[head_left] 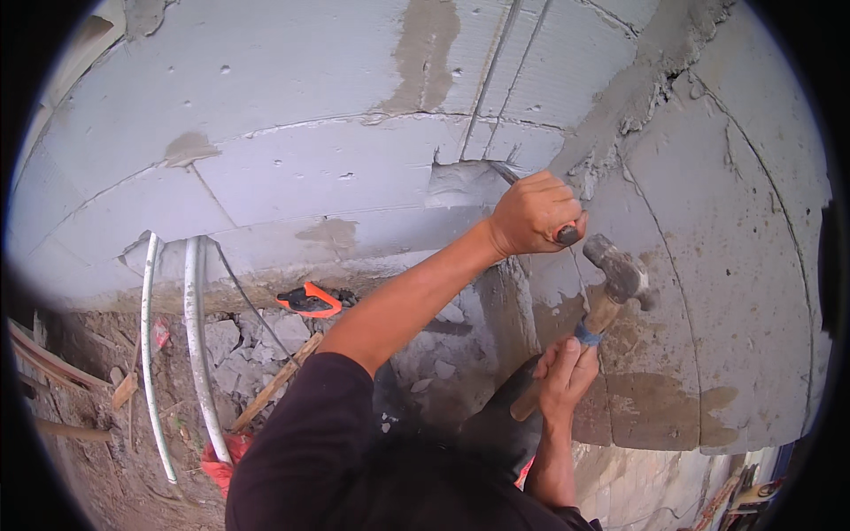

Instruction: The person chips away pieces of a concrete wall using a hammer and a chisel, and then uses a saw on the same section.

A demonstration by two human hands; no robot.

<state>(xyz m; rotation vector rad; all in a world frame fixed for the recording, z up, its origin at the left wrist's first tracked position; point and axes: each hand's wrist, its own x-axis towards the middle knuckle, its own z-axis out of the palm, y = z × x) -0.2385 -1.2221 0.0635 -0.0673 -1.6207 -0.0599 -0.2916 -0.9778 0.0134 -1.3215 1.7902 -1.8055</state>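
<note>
My left hand (pixel 536 215) is wrapped round a chisel (pixel 506 173). The chisel's rounded butt end sticks out below my fist, and its shaft slants up to the left to the right-hand corner of a roughly rectangular recess (pixel 462 186) in the grey block wall (pixel 354 168). Just below and to the right, my right hand (pixel 567 376) grips a hammer (pixel 611 296) by its wooden handle, which has a blue wrap near the top. The hammer's worn metal head is up, close to the chisel's butt but apart from it.
Two parallel grooves (pixel 503 80) run up the wall from the recess. Another wall (pixel 708 265) stands on the right. Pale pipes (pixel 196 336) and a thin dark cable (pixel 250 303) rise at the left. An orange-and-black tool handle (pixel 310 301) lies by rubble (pixel 243 350) and a wooden strip (pixel 276 382).
</note>
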